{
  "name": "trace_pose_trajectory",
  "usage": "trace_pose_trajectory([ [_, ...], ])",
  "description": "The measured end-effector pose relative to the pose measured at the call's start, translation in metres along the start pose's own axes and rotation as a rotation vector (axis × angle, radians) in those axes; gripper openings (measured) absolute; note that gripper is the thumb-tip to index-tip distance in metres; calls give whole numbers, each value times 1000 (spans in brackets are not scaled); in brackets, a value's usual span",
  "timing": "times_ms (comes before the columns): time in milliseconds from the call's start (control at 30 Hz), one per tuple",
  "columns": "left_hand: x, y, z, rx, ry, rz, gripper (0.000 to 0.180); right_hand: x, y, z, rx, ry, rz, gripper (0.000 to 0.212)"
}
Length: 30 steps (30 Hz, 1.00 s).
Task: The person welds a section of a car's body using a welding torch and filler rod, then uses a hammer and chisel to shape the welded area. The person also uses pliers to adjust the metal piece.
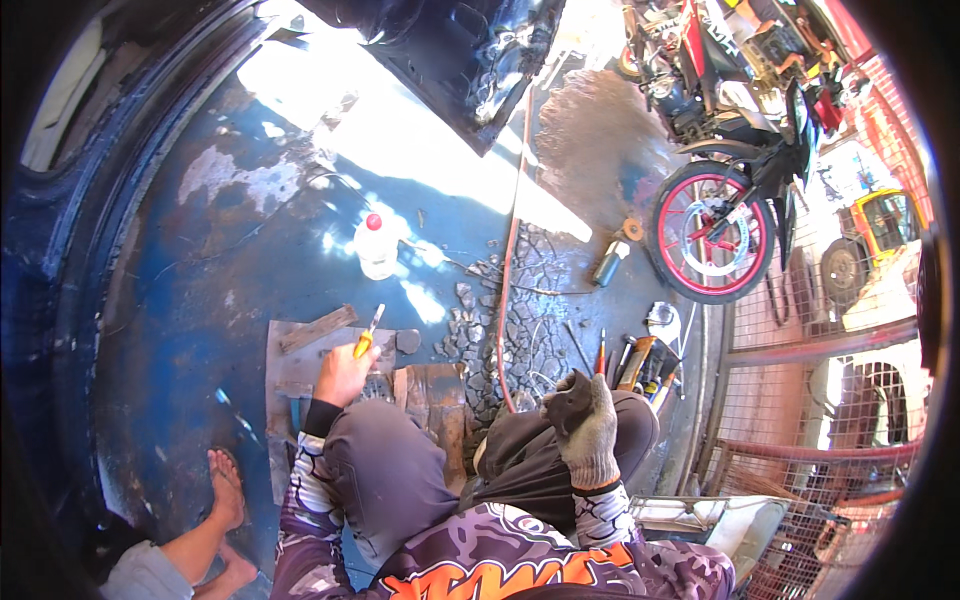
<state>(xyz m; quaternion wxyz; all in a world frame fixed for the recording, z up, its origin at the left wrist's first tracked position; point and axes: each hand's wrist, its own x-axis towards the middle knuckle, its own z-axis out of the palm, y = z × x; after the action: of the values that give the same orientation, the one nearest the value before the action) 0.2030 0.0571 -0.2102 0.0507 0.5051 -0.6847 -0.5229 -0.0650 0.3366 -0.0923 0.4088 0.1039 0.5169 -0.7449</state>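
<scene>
My bare left hand (343,376) is closed around the yellow handle of a small hand tool (364,342). Its pale, narrow tip points up and away; its exact kind I cannot make out. Below it lie a flat board (283,365), a wooden strip (318,328) and a brown, worn sheet (440,390). My right hand (588,430) wears a grey knit glove and sits over my right knee with curled fingers. A dark mass (568,402) shows at those fingers; whether it is a held piece or the glove's blackened palm is unclear. A pointed orange tool (600,352) appears just beyond the thumb.
Broken dark flakes (465,325) lie ahead beside a red hose (512,225). A clear jug (377,255) with a red cap stands further off. Hand tools (640,362) lie near my right knee. A motorcycle wheel (713,232) stands right; another person's foot (226,490) is at left.
</scene>
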Motion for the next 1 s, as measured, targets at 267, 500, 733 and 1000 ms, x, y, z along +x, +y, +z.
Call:
trace_pose_trajectory([
  [267, 3, -56, 39, 116, 103, -4, 38, 43, 32, 19, 2, 71, 66, 44],
  [500, -11, 35, -17, 28, 278, 244, 35, 70, 33, 61, -2, -125, -21, 44],
  [733, -55, 191, -62, -26, 323, 512, 37, 99, 13, 106, 126, -183, -128, 47],
  [1000, -129, 210, -56, 174, 336, 526, 34, 106, 5, 82, 373, -222, -111, 38],
])
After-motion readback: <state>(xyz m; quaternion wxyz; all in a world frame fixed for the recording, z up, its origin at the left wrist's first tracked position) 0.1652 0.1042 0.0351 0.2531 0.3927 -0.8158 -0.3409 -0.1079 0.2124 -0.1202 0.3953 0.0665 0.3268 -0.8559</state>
